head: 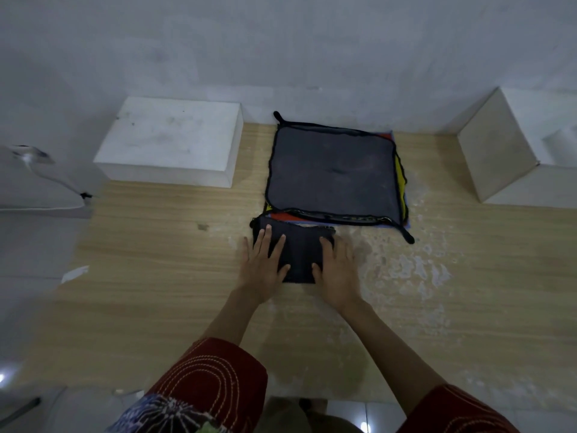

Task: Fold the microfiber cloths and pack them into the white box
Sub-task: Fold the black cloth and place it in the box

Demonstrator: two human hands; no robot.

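A dark folded microfiber cloth (298, 251) lies on the wooden table in front of me. My left hand (263, 270) lies flat on its left part with spread, straight fingers. My right hand (335, 270) presses flat on its right edge. Just behind it sits a stack of unfolded cloths (334, 170), a dark grey one with black trim on top and yellow, red and blue edges showing beneath. A closed white box (168, 142) stands at the back left. A second white box (505, 151) stands tilted at the back right, its opening hard to make out.
The wooden table (156, 260) has worn, pale patches on its right side. A white wall runs along the back. Some pale fabric or a bag (37, 182) lies at the left edge. Tiled floor shows at the bottom.
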